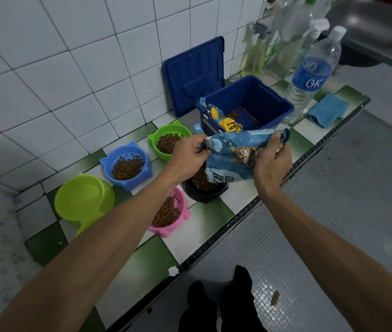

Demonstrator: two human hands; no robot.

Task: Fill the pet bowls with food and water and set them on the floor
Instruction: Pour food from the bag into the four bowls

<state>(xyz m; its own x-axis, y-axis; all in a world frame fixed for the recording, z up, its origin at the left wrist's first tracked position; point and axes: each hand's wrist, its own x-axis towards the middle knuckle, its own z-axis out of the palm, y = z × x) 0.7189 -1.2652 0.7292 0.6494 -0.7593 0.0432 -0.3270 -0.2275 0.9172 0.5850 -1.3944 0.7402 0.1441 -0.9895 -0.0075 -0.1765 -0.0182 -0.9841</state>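
1. Now, at the tiled counter [214,219], we hold the blue cat food bag [235,161] in both hands. The left hand [190,156] pinches its crumpled left corner, and the right hand [271,164] is curled round its right end.
2. The bag hangs between the two grips, sagging in the middle, directly over the black bowl [204,190] near the counter's front edge. Kibble shows in that bowl beneath it. Which end of the bag is the mouth we cannot tell.
3. Kibble already lies in the pink bowl [169,213] at the front edge and in the blue bowl [126,165] and green bowl [168,142] nearer the wall edge. The lime bowl [83,200] toward the left end shows none.
4. To do this step well, we judge, the opening should sit low and centred over the black bowl. The right hand tips slowly while the left steers the corner, stopping level with the other portions so that no pellets skip over the front edge.
5. The capped water bottle [309,75] stands toward the far end, just beside the open blue bin [247,104]. The water and the move to the floor [333,212] are not yet done.
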